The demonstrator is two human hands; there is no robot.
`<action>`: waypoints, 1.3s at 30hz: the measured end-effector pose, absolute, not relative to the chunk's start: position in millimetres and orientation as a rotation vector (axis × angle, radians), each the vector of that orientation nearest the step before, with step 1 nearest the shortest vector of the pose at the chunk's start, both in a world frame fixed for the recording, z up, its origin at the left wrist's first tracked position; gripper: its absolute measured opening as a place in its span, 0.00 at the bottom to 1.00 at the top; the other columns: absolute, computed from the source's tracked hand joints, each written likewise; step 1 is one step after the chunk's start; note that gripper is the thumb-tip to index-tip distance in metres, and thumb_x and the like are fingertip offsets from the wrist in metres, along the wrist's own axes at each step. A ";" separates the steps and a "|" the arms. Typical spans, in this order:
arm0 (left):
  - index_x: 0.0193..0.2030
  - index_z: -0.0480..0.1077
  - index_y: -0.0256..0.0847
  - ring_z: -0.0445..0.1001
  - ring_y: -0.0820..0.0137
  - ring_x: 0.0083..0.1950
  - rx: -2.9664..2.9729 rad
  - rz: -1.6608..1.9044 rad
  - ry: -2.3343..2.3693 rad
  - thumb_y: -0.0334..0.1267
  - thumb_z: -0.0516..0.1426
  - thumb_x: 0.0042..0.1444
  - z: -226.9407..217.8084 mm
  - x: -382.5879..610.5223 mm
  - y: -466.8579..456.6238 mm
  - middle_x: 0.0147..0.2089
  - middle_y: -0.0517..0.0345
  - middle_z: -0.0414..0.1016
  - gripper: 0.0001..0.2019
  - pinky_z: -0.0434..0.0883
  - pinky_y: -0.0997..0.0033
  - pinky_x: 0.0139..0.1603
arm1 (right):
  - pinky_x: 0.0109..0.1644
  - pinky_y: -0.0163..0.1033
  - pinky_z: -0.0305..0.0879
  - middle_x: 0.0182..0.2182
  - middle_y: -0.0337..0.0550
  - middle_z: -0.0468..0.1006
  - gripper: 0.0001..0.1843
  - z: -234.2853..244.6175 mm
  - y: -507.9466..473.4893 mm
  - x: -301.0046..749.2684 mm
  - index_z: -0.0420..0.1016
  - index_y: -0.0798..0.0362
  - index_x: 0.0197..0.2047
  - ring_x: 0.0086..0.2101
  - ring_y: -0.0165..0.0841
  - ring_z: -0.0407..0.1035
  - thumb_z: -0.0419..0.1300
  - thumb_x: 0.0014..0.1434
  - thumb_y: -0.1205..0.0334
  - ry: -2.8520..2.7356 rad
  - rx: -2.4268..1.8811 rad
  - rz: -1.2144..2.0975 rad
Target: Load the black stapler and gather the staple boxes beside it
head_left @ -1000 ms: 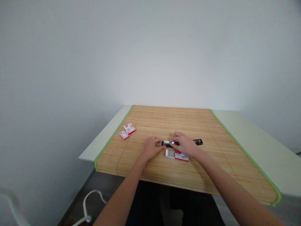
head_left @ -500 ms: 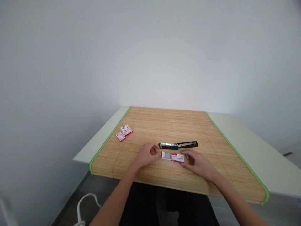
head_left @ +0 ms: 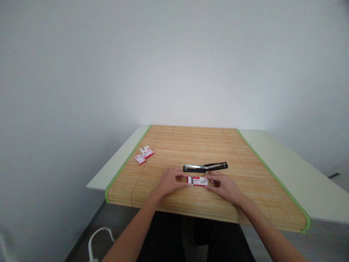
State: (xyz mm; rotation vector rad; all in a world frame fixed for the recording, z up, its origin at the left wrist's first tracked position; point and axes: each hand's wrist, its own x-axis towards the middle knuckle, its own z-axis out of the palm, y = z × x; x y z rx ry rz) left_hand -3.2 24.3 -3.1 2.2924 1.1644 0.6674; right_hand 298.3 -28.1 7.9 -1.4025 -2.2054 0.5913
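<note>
A small red and white staple box (head_left: 200,181) lies on the bamboo mat, its inner tray sticking out a little on the left side of the sleeve. My left hand (head_left: 171,181) has its thumb and fingers closed at the tray's left end. At the opposite end, my right hand (head_left: 224,186) grips the sleeve between thumb and fingers. Just beyond the box lies a black stapler (head_left: 201,168), folded wide open with its metal staple channel showing.
Several small red and white boxes (head_left: 144,155) sit together at the mat's left side. The bamboo mat (head_left: 191,143) has green edging and covers the middle of a white table (head_left: 283,160). A white cable (head_left: 91,240) hangs at lower left.
The sleeve has slid left over the tray, so much less of the tray shows. My right hand moved left with it, and my left fingers closed in on the tray's end.
</note>
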 end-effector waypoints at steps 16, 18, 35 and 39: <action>0.47 0.80 0.45 0.73 0.65 0.39 1.982 0.841 1.162 0.58 0.59 0.62 -10.0 -2.5 33.5 0.38 0.57 0.78 0.20 0.67 0.67 0.42 | 0.41 0.42 0.68 0.38 0.43 0.77 0.27 7.6 -36.7 289.0 0.73 0.45 0.62 0.35 0.37 0.71 0.64 0.62 0.47 -2.085 -1.399 0.563; 0.49 0.78 0.44 0.73 0.65 0.41 1.941 0.930 1.262 0.55 0.59 0.63 -13.7 -3.1 38.4 0.40 0.56 0.78 0.19 0.68 0.67 0.43 | 0.37 0.42 0.67 0.35 0.42 0.77 0.22 5.3 -41.7 301.6 0.77 0.45 0.57 0.32 0.37 0.70 0.61 0.65 0.45 -1.933 -1.447 0.541; 0.50 0.78 0.52 0.70 0.62 0.51 2.292 0.800 1.352 0.51 0.66 0.58 -16.4 8.6 58.5 0.46 0.59 0.77 0.16 0.61 0.62 0.54 | 0.65 0.56 0.65 0.52 0.49 0.81 0.32 1.0 11.6 355.8 0.77 0.48 0.55 0.54 0.46 0.74 0.71 0.53 0.37 -1.406 -1.188 1.028; 0.51 0.78 0.52 0.71 0.61 0.51 2.284 0.797 1.352 0.52 0.65 0.58 -15.9 9.4 58.3 0.47 0.59 0.77 0.16 0.61 0.61 0.54 | 0.66 0.55 0.65 0.54 0.48 0.80 0.31 24.5 21.3 336.8 0.75 0.47 0.58 0.56 0.46 0.72 0.68 0.57 0.40 -1.529 -1.146 1.010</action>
